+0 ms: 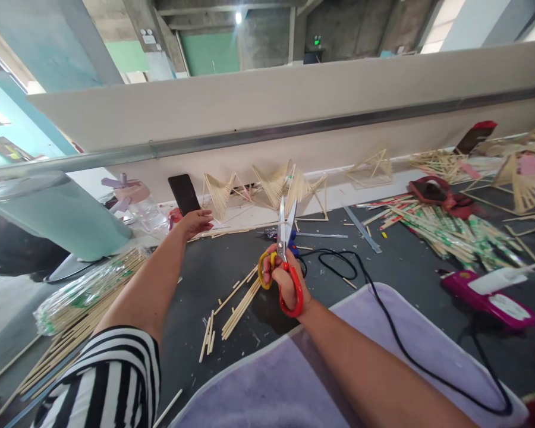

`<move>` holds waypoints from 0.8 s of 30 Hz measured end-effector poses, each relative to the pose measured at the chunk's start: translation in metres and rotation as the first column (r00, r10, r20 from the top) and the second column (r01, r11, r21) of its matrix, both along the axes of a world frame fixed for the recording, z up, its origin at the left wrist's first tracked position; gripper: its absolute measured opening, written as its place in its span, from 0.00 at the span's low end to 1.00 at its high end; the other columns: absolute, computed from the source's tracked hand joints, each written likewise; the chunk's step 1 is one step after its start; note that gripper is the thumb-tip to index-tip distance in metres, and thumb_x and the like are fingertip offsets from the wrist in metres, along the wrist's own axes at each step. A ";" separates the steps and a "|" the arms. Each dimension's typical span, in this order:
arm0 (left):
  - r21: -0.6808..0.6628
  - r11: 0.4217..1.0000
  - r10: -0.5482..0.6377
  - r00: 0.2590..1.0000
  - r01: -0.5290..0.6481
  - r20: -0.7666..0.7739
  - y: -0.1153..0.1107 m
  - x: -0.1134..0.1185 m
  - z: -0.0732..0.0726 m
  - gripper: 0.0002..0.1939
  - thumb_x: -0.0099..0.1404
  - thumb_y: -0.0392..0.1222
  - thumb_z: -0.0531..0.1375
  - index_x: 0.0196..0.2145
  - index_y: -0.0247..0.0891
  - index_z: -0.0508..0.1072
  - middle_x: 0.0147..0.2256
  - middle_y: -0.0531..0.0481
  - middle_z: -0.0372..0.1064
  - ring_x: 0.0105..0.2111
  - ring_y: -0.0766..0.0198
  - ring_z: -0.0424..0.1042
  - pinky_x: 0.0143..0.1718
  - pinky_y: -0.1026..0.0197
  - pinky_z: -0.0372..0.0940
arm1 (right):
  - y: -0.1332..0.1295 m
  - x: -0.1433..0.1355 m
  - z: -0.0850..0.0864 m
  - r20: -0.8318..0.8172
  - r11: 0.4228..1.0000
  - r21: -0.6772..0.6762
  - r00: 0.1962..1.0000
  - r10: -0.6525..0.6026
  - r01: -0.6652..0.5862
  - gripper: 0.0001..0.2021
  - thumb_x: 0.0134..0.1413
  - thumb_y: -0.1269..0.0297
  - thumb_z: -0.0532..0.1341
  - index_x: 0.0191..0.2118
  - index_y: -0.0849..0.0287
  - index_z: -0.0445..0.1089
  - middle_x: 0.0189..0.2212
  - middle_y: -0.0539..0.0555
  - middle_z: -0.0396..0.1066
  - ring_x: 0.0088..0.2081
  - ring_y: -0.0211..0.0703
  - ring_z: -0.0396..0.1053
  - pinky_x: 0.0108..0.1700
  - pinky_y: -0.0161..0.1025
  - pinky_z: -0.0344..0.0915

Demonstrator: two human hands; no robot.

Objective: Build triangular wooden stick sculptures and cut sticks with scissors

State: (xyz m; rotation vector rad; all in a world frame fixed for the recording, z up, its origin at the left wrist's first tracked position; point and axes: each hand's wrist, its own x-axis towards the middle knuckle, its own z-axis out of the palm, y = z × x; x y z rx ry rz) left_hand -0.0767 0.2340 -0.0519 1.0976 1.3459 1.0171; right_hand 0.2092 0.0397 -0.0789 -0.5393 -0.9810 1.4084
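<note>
The scissors [287, 252] are in the right hand [286, 280], above the middle of the dark tabletop [191, 297], with their bright metal blades pointing to the far side. The blades stand a little apart; one handle loop is red, the other yellow. The right hand is curled closed around the loops. The left hand [198, 223] reaches to the far left, fingers partly extended and close together, near a dark phone [183, 194] that leans against the pale partition [276, 95]; I cannot tell whether it has hold of anything.

Beyond the blades, frames of pale sticks [271, 184] stand along the partition, partly hidden by the scissors. The right hand and scissors also cover part of a blue tool [293, 245], beside which a black cable [389, 324] loops and runs across a lilac mat [232, 389] at the near side. Left of the right hand lie loose cut sticks [241, 312]. At the near left is a clear bag of sticks [89, 288], with a pink-topped bottle [140, 205] beyond it. To the right are wrapped sticks [455, 232] and a magenta power strip [490, 297] with a white plug [497, 279] on it
</note>
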 end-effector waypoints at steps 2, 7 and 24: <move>0.003 1.000 0.005 1.000 -0.005 -0.013 -0.005 -0.001 0.001 0.21 0.52 0.31 0.67 0.45 0.32 0.69 0.28 0.51 0.69 0.23 0.69 0.71 0.24 0.67 0.67 | 0.000 0.000 0.000 -0.005 1.000 -0.004 1.000 0.010 -0.010 0.20 0.37 0.74 0.53 0.41 0.54 0.60 0.25 0.44 0.62 0.21 0.33 0.60 0.22 0.33 0.57; -0.005 1.000 0.015 0.999 -0.015 -0.050 -0.001 0.013 -0.001 0.20 0.53 0.31 0.66 0.45 0.31 0.69 0.27 0.51 0.68 0.21 0.68 0.69 0.24 0.64 0.66 | 0.000 0.001 0.001 -0.011 1.000 0.028 1.000 0.005 -0.005 0.19 0.38 0.73 0.54 0.41 0.54 0.60 0.24 0.44 0.61 0.21 0.33 0.60 0.21 0.32 0.55; 0.089 0.972 0.221 0.975 -0.218 -0.029 0.015 0.041 -0.006 0.07 0.54 0.29 0.62 0.24 0.34 0.66 0.18 0.53 0.63 0.21 0.69 0.65 0.27 0.63 0.64 | 0.001 0.003 0.003 -0.004 0.999 0.039 1.000 0.006 -0.006 0.20 0.36 0.74 0.52 0.41 0.55 0.60 0.24 0.43 0.62 0.20 0.32 0.58 0.22 0.32 0.55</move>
